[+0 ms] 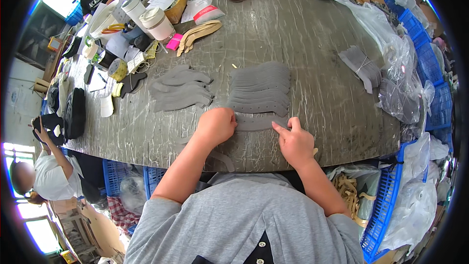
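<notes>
- Your left hand point(217, 124) is curled narrow at the left end of a gray strip point(255, 122); its fingertips are hidden, so I cannot tell whether it pinches the strip.
- Your right hand point(297, 144) is partly curled at the strip's right end, one digit reaching onto it; I cannot tell whether it grips.
- The strip lies crosswise on the table point(322, 68) in front of you, just on your side of a neat stack of gray pieces point(259, 83) that overlap in rows.
- Left of that stack you have a looser gray pile point(181, 88).
- Well off to your right lies a tied gray bundle point(362, 66).
- Beyond the pile, to your left, tan strips point(198, 35) lie near a white jar point(157, 24).
</notes>
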A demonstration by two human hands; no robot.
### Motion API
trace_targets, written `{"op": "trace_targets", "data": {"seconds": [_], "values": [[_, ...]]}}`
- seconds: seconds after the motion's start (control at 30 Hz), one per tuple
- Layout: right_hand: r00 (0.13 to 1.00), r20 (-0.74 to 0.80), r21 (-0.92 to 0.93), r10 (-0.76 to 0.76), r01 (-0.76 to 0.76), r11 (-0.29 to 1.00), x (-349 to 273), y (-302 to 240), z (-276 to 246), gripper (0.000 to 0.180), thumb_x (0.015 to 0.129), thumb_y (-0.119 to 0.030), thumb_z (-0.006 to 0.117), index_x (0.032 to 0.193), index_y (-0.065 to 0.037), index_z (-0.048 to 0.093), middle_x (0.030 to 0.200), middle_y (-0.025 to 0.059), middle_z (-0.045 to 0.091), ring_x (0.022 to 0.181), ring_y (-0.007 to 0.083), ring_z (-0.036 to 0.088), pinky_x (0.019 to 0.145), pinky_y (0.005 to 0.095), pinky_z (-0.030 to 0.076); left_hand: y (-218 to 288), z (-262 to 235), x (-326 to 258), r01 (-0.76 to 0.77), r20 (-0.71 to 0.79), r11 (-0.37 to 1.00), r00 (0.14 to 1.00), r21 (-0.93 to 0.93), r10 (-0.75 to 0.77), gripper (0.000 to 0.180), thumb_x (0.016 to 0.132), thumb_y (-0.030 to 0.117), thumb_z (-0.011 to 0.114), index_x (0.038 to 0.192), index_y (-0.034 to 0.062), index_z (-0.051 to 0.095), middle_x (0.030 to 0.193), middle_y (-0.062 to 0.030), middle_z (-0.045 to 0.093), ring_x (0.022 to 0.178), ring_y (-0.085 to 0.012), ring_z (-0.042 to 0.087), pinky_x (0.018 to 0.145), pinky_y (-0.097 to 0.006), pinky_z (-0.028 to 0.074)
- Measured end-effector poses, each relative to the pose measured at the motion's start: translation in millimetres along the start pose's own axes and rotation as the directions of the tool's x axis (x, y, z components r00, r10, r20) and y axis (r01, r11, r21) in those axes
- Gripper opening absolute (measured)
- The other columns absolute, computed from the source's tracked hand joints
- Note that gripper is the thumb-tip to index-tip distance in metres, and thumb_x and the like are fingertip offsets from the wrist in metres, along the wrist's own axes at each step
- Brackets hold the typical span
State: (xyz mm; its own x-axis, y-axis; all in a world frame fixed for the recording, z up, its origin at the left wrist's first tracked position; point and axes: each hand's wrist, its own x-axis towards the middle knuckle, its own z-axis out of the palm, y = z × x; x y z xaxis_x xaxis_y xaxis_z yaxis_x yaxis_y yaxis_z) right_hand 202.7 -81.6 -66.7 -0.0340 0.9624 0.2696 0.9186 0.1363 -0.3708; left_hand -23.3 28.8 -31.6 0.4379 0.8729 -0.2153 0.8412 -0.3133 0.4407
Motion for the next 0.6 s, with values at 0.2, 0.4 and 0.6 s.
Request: {"op": "trace_targets", "data": {"seconds": [0.2, 0.4, 0.6], "values": [[0.953, -0.242, 0.340, 0.183, -0.093, 0.936, -6, 17, -3, 0.022, 0.079, -0.001, 0.065, 0.100, -0.008, 0.072, 0.086, 0.0098, 0.056, 0.065, 0.0251, 0.060, 0.058, 0.0346, 0.048, -7, -23, -22, -0.041, -0.118, 0.954, 0.993, -0.296, 0.006, 0.012, 0.076, 0.010, 0.074, 0.080, 0.0021, 0.066, 0.071, -0.0108, 0.062, 0.067, -0.0246, 0.061, 0.063, -0.036, 0.049], [0.946, -0.205, 0.435, 0.250, -0.141, 0.890, -6, 9, -17, 0.017, 0.083, 0.000, 0.066, 0.099, -0.003, 0.070, 0.080, 0.0095, 0.057, 0.067, 0.0227, 0.058, 0.061, 0.0314, 0.047, -96, -90, -39, 0.151, -0.382, 0.951, 0.890, -0.270, -0.250, 0.029, 0.071, 0.006, 0.079, 0.096, 0.0018, 0.064, 0.077, -0.0080, 0.064, 0.068, -0.0155, 0.057, 0.061, -0.030, 0.047], [0.993, -0.010, 0.731, 0.114, -0.071, 0.679, 24, -50, -26, 0.014, 0.082, -0.003, 0.070, 0.096, -0.001, 0.070, 0.081, 0.0113, 0.063, 0.071, 0.0211, 0.062, 0.063, 0.0295, 0.049, -49, -78, -45, -0.002, -0.347, 0.941, 0.930, -0.338, -0.123, 0.057, 0.074, 0.025, 0.081, 0.122, 0.0067, 0.056, 0.103, -0.0154, 0.064, 0.084, -0.0289, 0.065, 0.076, -0.040, 0.052]]}}
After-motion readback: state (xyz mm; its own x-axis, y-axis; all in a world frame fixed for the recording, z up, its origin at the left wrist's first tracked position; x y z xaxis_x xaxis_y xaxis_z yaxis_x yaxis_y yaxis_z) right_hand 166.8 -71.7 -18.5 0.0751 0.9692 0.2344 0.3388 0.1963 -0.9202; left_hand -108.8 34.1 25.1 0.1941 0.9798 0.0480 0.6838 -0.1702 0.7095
